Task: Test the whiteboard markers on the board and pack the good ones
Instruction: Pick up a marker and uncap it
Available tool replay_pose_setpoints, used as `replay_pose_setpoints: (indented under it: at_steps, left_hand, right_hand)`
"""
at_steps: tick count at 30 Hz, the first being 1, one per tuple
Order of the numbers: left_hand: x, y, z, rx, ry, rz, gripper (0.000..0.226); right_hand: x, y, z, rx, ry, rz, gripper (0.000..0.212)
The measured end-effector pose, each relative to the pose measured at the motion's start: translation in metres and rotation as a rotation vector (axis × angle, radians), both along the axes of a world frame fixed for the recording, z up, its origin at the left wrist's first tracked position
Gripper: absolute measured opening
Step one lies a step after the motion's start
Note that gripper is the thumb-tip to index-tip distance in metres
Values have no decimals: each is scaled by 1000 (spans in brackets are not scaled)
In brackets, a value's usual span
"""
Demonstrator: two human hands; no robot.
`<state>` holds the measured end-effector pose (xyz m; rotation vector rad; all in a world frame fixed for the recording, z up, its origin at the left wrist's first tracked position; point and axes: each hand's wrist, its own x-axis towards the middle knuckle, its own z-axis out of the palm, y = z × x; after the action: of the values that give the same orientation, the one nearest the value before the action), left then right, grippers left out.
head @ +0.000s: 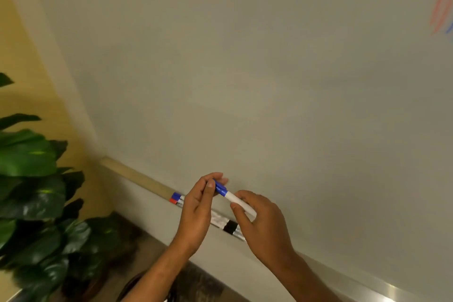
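Head: left hand (196, 208), right hand (263, 224) grip marker (231, 196); print blurred.

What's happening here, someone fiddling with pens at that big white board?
A person stands at a whiteboard holding a blue-capped marker in both hands. The left hand pinches its cap end and the right hand grips the white barrel. The cap sits on the marker. More markers lie on the board's ledge below the hands. Red strokes and a blue one show at the board's top right, so some testing looks done.
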<state>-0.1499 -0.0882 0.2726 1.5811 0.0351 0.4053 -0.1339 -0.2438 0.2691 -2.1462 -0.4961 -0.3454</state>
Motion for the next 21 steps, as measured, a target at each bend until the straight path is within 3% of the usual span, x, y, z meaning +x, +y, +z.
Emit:
replay_pose_setpoints:
  at_steps: [6,9,15,21]
  left_hand:
    - [-27,84,-80,523,68,209,42]
    - [-45,125,-118,778,192,313,54]
    - [-77,179,-172,949,364,348,58]
    - [-96,223,-211,989,444,351,61]
  right_hand:
    - [-5,54,-69,-110,-42,75,26]
    - [-8,79,-109,-188,-66,120,26]
    - [-11,133,-168,-375,-95,196,24]
    - [-11,184,-211,-473,-50,281,23]
